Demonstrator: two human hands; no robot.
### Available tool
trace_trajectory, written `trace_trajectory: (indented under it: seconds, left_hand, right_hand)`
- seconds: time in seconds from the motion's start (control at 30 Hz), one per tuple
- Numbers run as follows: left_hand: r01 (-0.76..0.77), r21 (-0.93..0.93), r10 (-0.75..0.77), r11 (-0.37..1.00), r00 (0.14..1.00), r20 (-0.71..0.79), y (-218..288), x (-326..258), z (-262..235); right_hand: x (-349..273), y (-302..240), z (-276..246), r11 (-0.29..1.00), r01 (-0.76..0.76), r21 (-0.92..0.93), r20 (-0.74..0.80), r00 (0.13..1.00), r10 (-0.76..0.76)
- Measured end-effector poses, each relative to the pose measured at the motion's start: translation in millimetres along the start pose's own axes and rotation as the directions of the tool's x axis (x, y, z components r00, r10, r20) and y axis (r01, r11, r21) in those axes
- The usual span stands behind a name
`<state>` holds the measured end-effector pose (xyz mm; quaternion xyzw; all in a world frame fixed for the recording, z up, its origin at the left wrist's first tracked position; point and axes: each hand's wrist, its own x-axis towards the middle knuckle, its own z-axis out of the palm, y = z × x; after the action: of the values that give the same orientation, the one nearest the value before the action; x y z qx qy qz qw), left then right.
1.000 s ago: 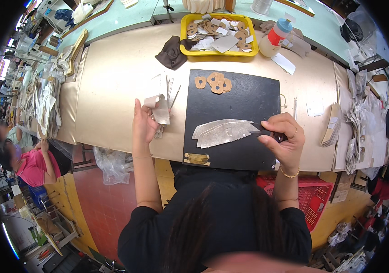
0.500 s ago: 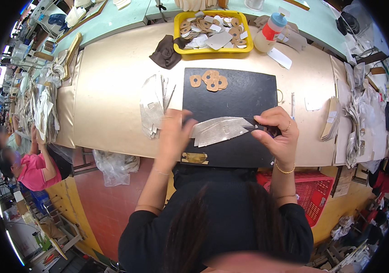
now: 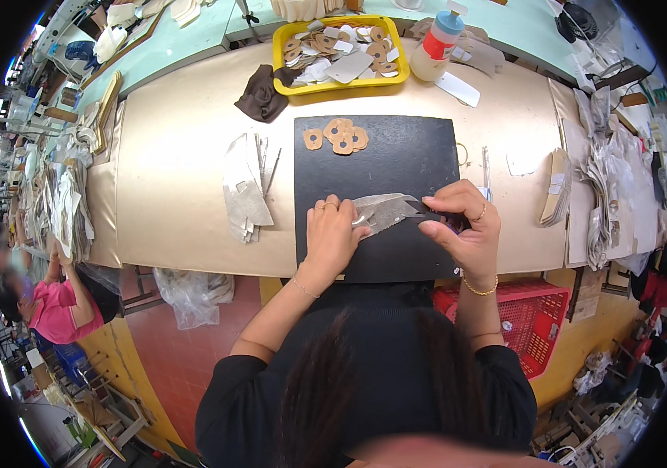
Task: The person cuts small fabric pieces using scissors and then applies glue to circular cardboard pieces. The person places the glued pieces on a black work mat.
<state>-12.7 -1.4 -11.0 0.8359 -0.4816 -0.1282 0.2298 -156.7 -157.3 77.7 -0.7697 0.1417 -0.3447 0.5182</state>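
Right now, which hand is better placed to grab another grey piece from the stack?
Left, probably. The left hand on the grey piece lies nearer the stack; the right hand holds a dark tool.

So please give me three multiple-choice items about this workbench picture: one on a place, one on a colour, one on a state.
1. Where do the tan cut-out pieces lie?
A. on the black mat's far part
B. on the red basket
C. on the floor

2. What colour is the tray of pieces?
A. blue
B. yellow
C. white

3. What is the left hand doing?
A. hanging off the table
B. lifting the bottle
C. pressing flat on the grey piece

Answers:
1 A, they sit on the black mat.
2 B, its rim is yellow.
3 C, it lies on the grey piece.
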Motion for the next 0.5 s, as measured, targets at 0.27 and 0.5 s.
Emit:
trace_trajectory:
  seconds: [0.27, 0.5]
  left_hand:
    - [0.196, -0.537, -0.031, 0.821, 0.953, 0.301, 0.0, -0.4, -16.1]
    - [0.032, -0.745, 0.234, 0.666, 0.939, 0.250, -16.6, -0.5, -36.0]
  right_hand:
    - [0.7, 2.9, -1.9, 0.998, 0.025, -0.058, -0.005, 1.000, -0.025]
    - [-6.0, 15.6, 1.4, 0.994, -0.049, 0.097, -0.122, 0.991, 0.061]
